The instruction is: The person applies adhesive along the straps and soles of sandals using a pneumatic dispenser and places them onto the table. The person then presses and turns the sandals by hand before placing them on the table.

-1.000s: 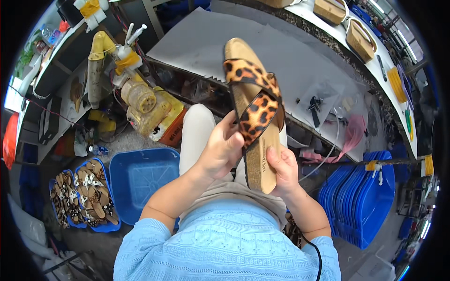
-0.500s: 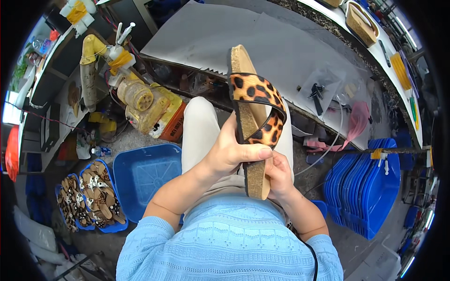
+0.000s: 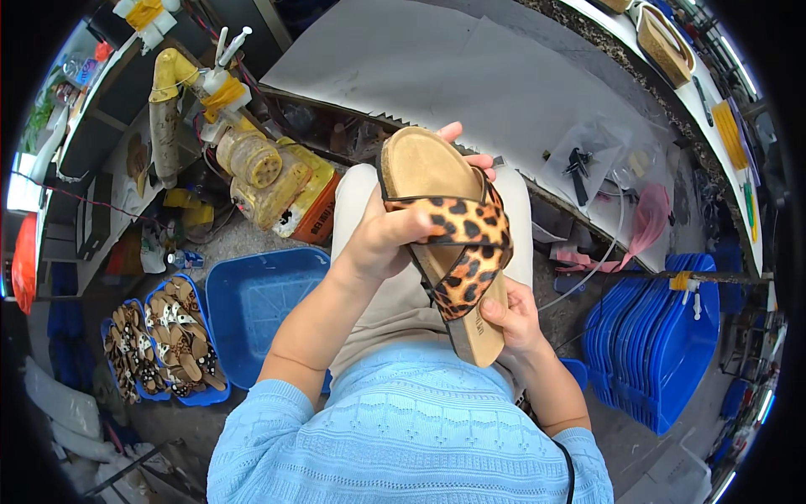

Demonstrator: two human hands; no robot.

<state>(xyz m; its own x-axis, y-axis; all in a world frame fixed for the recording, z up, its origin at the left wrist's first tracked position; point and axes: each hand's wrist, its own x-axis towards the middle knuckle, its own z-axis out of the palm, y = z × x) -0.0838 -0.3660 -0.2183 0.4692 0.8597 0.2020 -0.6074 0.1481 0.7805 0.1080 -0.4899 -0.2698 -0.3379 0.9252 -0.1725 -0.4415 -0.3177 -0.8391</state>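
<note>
Sandal [image 3: 449, 244] | both hands' grip pinching it | blue tub [image 3: 252, 311] just left

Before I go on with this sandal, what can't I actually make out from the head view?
- Sandal underside: turned away from the head camera.
- Left hand fingers: mostly behind the footbed and leopard-print straps.
- Right hand palm: covered by the sandal's heel.
- Small black parts in clear bags on the table: too small to identify.
- Sandals in the blue tray: bent by the fisheye rim.
</note>
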